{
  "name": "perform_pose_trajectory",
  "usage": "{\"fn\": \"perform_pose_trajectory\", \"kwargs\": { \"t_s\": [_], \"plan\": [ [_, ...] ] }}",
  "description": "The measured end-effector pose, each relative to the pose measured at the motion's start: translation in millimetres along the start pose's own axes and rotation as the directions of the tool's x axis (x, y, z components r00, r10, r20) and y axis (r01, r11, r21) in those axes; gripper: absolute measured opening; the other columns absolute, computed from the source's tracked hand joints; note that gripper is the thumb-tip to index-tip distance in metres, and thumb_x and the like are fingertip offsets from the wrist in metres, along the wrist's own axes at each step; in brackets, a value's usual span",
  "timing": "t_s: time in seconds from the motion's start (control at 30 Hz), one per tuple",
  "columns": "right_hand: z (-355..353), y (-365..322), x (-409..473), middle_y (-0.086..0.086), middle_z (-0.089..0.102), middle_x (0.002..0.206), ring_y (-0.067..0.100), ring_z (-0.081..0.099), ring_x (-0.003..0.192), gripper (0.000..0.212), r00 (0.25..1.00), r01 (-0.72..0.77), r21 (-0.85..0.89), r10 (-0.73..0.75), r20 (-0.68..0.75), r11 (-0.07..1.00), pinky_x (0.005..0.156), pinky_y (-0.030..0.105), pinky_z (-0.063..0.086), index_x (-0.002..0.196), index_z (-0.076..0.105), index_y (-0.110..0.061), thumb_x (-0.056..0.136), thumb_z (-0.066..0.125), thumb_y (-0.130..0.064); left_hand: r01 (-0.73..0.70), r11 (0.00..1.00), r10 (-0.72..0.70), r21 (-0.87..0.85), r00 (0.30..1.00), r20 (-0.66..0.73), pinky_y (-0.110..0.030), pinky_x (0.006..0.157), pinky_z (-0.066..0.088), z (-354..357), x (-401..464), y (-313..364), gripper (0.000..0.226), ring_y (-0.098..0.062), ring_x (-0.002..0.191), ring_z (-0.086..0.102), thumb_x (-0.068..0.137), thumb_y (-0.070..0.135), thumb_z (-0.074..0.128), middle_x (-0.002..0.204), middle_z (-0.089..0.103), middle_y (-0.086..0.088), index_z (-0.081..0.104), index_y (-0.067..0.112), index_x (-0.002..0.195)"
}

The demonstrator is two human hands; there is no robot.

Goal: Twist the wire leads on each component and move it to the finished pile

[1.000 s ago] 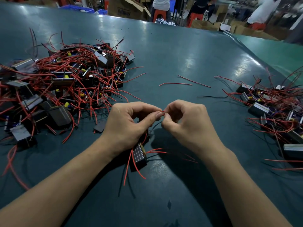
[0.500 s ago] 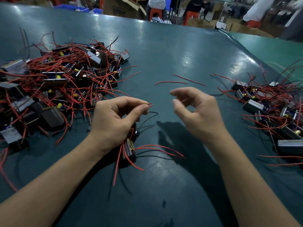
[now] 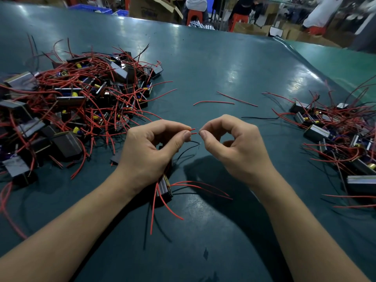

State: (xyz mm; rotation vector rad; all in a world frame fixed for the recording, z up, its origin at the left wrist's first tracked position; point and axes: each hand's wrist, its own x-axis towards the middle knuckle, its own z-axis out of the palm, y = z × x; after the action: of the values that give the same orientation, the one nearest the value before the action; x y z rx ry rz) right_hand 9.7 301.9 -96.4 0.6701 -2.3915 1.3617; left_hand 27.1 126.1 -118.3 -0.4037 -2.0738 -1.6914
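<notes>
Pinched between thumb and forefinger of the left hand (image 3: 150,153) are two thin red wire leads (image 3: 193,131), their tips poking out toward the right hand (image 3: 234,147). That hand's thumb and forefinger close together at the bare wire ends; whether they actually grip the strands I cannot tell. Both leads run back to one small dark block-shaped component with silver laminations (image 3: 164,187), tucked under the left palm just above the teal table (image 3: 203,64). One black lead (image 3: 191,143) curls out beneath the fingertips, and several more red leads trail from the component. Two heaps of like components lie on the table: a large tangled pile (image 3: 81,102) at left, a smaller pile (image 3: 335,135) at right. Three loose wire pieces lie between them, two red (image 3: 213,102) and one black (image 3: 260,118).
</notes>
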Motion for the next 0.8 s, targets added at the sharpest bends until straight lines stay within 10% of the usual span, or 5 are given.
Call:
{"fn": "perform_pose_trajectory", "kwargs": {
  "t_s": [0.6, 0.8],
  "plan": [
    [22, -3, -5, 0.004, 0.061, 0.074, 0.017, 0.055, 0.063, 0.009, 0.922, 0.244, -0.419, -0.343, -0.180, 0.875, 0.055, 0.036, 0.048, 0.077, 0.068, -0.007, 0.085, 0.067, -0.010, 0.029, 0.994, -0.026, 0.106, 0.999, -0.036, -0.038, 0.061, 0.051, 0, -1, 1, 0.004, -0.029, 0.063, 0.062, 0.085, 0.008, 0.073, 0.072, 0.072, -0.007, 0.076, 0.008, 0.083],
    [17, 2, -3, 0.007, 0.059, 0.084, 0.018, 0.057, 0.066, 0.008, 0.953, 0.234, -0.283, -0.278, -0.125, 0.930, 0.057, 0.015, 0.038, 0.085, 0.069, -0.004, 0.090, 0.067, -0.009, -0.001, 0.992, 0.001, 0.124, 1.000, 0.004, -0.032, 0.061, 0.049, -2, 0, -1, 0.008, -0.023, 0.060, 0.060, 0.083, 0.015, 0.070, 0.070, 0.071, -0.003, 0.077, 0.011, 0.083]
  ]
}}
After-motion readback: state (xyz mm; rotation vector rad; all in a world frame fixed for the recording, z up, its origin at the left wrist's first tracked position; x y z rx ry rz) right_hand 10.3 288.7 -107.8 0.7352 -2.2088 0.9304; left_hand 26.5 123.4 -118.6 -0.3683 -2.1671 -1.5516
